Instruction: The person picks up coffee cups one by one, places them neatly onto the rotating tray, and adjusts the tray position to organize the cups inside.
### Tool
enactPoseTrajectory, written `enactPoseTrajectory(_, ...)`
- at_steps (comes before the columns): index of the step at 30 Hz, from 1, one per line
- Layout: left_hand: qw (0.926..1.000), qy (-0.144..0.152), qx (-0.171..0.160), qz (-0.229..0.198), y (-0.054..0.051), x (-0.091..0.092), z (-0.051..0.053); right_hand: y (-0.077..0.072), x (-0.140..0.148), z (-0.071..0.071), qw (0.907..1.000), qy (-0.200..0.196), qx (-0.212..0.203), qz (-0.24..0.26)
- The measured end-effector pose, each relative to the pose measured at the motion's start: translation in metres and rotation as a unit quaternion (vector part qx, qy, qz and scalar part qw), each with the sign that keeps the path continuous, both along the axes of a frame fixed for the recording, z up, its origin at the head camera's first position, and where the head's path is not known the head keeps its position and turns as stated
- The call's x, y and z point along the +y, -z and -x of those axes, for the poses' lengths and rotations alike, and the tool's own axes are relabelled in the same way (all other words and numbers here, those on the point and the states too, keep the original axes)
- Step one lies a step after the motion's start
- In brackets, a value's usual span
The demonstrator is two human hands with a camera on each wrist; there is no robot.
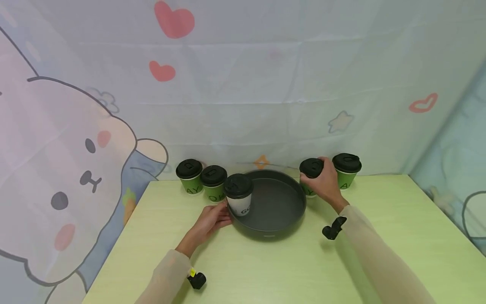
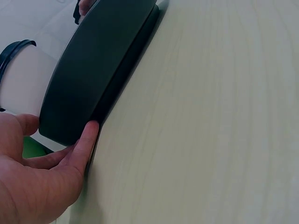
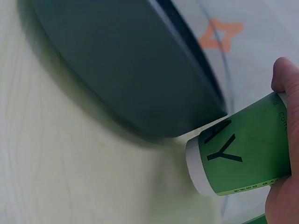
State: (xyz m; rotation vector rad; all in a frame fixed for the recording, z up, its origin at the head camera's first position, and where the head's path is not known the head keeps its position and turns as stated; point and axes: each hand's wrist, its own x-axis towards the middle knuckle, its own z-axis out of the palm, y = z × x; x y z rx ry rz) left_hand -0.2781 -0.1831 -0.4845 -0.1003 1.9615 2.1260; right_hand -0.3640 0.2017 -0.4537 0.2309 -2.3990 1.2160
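With the round dark-grey cake pan as a clock face, twelve at the far side, a white lidded paper coffee cup stands inside it at nine. The left hand pinches the pan's outer wall between eight and nine, thumb near the rim, fingers low by the base. At two, just outside the pan, the right hand grips a green lidded paper coffee cup around its upper part; whether its base touches the table I cannot tell. Another green cup stands farther out past two, and a pair of green cups sits at ten.

The gripped cup looks light if unfilled, with thin paper walls that would likely dent under a hard squeeze; just below the lid seems the firmest hold, as the lid alone might pop off. The pan appears rigid, probably smooth, and easiest steadied by its wall.
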Motion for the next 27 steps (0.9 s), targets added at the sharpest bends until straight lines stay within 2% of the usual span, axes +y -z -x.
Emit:
enactPoseTrajectory(9,1.0,0.002,-0.001,-0.004,0.003,0.0,0.001,-0.041,-0.008,-0.016,0.9976,-0.028,0.064,-0.006)
enactPoseTrajectory(15,1.0,0.004,-0.001,0.0,0.002,0.0,0.002,-0.058,-0.021,-0.031,0.9967,-0.058,0.056,-0.002)
enactPoseTrajectory(20,1.0,0.009,0.001,-0.001,0.002,-0.001,0.003,-0.061,-0.038,-0.044,0.9929,-0.101,0.064,0.005)
enactPoseTrajectory(27,0.9999,0.011,0.0,-0.002,0.001,-0.001,0.002,-0.051,-0.062,-0.063,0.9844,-0.164,0.06,0.018)
